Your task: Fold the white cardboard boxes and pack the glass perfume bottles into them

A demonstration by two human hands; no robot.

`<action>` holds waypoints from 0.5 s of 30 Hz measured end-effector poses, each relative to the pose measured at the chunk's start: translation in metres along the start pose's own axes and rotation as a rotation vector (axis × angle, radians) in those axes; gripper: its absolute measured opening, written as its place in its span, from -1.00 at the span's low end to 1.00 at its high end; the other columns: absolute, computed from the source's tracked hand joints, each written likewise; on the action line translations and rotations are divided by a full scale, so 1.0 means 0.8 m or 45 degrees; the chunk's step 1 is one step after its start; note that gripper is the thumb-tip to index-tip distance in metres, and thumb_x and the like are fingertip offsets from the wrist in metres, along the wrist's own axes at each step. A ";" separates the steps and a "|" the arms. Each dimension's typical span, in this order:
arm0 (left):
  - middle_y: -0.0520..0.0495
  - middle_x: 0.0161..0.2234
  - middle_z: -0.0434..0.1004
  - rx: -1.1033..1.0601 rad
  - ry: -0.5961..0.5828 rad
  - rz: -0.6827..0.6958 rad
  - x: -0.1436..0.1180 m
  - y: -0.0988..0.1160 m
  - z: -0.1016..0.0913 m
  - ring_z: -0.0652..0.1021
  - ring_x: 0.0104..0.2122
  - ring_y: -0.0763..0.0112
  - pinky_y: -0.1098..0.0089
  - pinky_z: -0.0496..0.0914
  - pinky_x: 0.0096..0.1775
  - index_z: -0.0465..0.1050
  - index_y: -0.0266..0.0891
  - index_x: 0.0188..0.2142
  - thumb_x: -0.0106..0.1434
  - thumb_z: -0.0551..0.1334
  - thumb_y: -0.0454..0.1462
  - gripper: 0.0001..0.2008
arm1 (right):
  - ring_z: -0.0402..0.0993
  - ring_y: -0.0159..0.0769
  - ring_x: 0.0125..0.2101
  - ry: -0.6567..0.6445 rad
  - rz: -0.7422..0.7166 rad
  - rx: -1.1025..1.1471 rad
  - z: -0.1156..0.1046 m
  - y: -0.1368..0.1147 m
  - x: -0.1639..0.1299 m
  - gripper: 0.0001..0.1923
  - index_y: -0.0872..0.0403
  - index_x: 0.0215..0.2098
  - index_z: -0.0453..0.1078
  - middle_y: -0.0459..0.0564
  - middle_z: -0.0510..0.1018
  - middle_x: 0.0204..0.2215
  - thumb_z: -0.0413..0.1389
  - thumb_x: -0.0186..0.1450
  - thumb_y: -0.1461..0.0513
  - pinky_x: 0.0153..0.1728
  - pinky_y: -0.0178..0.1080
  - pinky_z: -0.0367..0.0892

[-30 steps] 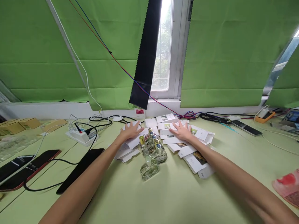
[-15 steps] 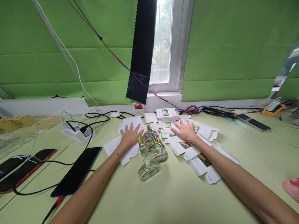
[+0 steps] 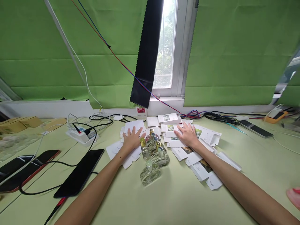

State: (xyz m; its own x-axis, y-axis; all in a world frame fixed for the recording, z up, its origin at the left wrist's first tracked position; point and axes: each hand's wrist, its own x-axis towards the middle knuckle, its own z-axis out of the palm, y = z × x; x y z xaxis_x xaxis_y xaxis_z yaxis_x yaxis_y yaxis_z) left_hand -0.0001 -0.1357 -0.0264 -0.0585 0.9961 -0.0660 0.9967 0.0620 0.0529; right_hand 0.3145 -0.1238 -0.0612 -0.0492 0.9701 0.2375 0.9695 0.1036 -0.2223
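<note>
While both hands lie spread flat on cartons (image 3: 178, 143): left hand (image 3: 132, 140), right hand (image 3: 187, 135); bottles (image 3: 153, 150) between, nearer left.

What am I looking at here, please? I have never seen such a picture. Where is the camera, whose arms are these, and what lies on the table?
The camera sits on a person's head and looks forward and down, so the two bare arms are that person's own. There is no machine. The left hand lies flat, fingers spread, on white flattened cartons. The right hand lies flat on more printed cartons. Neither hand grips anything. Between the hands stands a cluster of small glass perfume bottles with gold and silver caps. On the pale green table at the left lie dark phones with cables and a white power strip. Behind are green curtains and a window.
</note>
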 end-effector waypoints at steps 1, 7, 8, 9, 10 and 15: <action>-0.24 0.55 -0.19 -0.002 -0.009 -0.002 -0.001 0.000 -0.002 -0.06 0.49 -0.33 -0.37 -0.08 0.36 -0.04 0.04 0.51 0.49 -0.17 0.13 -0.31 | 0.06 0.18 0.44 0.043 -0.011 0.004 -0.001 0.000 -0.001 -0.39 -0.10 0.38 0.35 0.17 0.18 0.46 -0.09 0.51 -0.14 0.38 0.22 -0.08; -0.27 0.54 -0.14 -0.014 -0.070 0.009 -0.006 0.000 -0.012 -0.01 0.48 -0.38 -0.40 -0.04 0.33 -0.01 0.05 0.51 0.49 -0.14 0.11 -0.33 | 0.21 0.14 0.34 0.307 -0.213 -0.036 -0.012 -0.001 -0.002 -0.49 0.08 0.06 0.60 0.28 0.38 0.32 -0.03 0.51 -0.05 0.32 0.13 0.08; -0.28 0.54 -0.12 -0.016 -0.077 0.010 -0.007 0.000 -0.014 0.00 0.47 -0.39 -0.41 -0.03 0.32 0.00 0.04 0.50 0.49 -0.14 0.10 -0.33 | 0.23 0.14 0.32 0.349 -0.253 -0.044 -0.014 -0.001 -0.001 -0.51 0.10 0.00 0.62 0.30 0.41 0.29 -0.02 0.51 -0.04 0.31 0.13 0.11; -0.29 0.53 -0.11 -0.018 -0.084 0.014 -0.007 -0.001 -0.015 0.01 0.47 -0.40 -0.42 -0.02 0.31 0.00 0.04 0.50 0.49 -0.13 0.10 -0.33 | 0.27 0.13 0.29 0.387 -0.289 -0.049 -0.016 -0.002 0.000 -0.52 0.11 -0.03 0.62 0.31 0.45 0.25 -0.01 0.50 -0.02 0.29 0.13 0.14; -0.30 0.53 -0.10 -0.020 -0.090 0.020 -0.007 -0.001 -0.017 0.02 0.47 -0.41 -0.43 -0.01 0.31 0.01 0.04 0.50 0.49 -0.13 0.10 -0.33 | 0.30 0.11 0.25 0.422 -0.320 -0.051 -0.018 -0.002 0.001 -0.55 0.12 -0.04 0.61 0.32 0.48 0.21 0.01 0.50 -0.01 0.28 0.12 0.16; -0.23 0.53 -0.08 -0.033 -0.108 0.098 -0.003 -0.002 -0.019 0.04 0.46 -0.40 -0.37 -0.02 0.33 0.00 0.04 0.50 0.49 -0.16 0.10 -0.33 | 0.42 0.05 0.10 0.537 -0.412 -0.027 -0.032 -0.004 0.008 -0.67 0.15 -0.04 0.57 0.29 0.59 0.05 0.07 0.47 0.11 0.24 0.07 0.19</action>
State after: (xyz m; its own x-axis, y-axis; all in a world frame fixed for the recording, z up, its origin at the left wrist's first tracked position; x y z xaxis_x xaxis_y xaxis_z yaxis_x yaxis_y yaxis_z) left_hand -0.0021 -0.1375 -0.0114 0.0242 0.9891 -0.1451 0.9962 -0.0116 0.0868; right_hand 0.3171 -0.1235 -0.0346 -0.2500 0.7163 0.6515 0.9255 0.3745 -0.0566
